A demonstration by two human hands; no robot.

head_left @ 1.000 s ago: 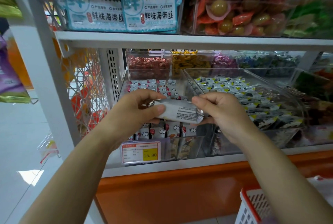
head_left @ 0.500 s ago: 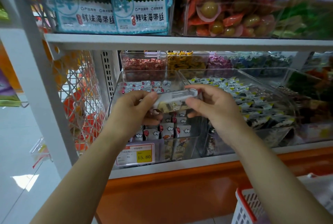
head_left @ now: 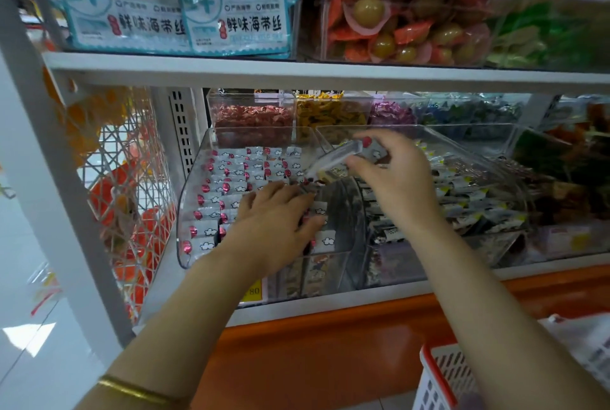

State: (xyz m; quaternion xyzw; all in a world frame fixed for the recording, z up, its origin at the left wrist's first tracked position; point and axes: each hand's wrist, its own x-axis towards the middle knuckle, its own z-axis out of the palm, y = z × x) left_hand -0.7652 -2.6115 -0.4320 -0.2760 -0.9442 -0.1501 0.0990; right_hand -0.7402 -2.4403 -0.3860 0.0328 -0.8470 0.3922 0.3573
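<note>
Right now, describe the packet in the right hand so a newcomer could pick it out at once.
Look under the white shelf to the front left clear bin of white packets with red ends. Just above its right wall, the right hand pinches one small packet: the only one lifted, tilted in the air.

Right hand (head_left: 396, 178) is up over the bins, pinching one packet (head_left: 340, 158) by its end. It's tilted, roughly above the wall between the two front bins. Left hand (head_left: 277, 221) is palm down inside the left bin (head_left: 194, 211), lying on the rows of packets (head_left: 231, 175), white with red marks. Can't tell if its fingertips have hold of one. The right bin (head_left: 495, 158) has yellow-tipped packs (head_left: 462, 192). There's a gold bangle (head_left: 138, 390) on the left forearm, a red-rimmed basket (head_left: 439, 373) bottom right, and a blurry price tag (head_left: 253, 291) below the left wrist.
</note>
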